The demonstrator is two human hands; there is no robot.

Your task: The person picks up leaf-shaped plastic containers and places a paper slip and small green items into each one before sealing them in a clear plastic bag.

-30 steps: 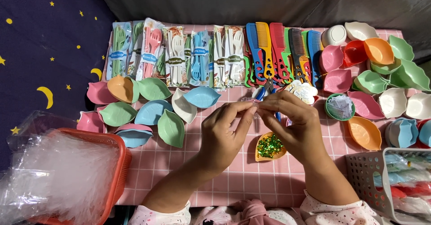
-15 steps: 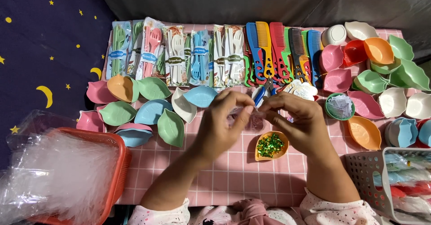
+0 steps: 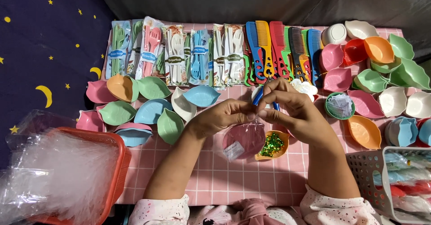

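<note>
We pinch the light, slippery bag (image 3: 242, 140) at its 12 o'clock mouth, left hand (image 3: 223, 117) and right hand (image 3: 292, 110) together.

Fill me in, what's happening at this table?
A person holds a clear bag with a pink dish inside, pinching its top between the left hand and right hand above a pink checked tablecloth. Under it sits an orange dish of green twist ties. Leaf-shaped dishes, combs and cutlery packs lie around.
</note>
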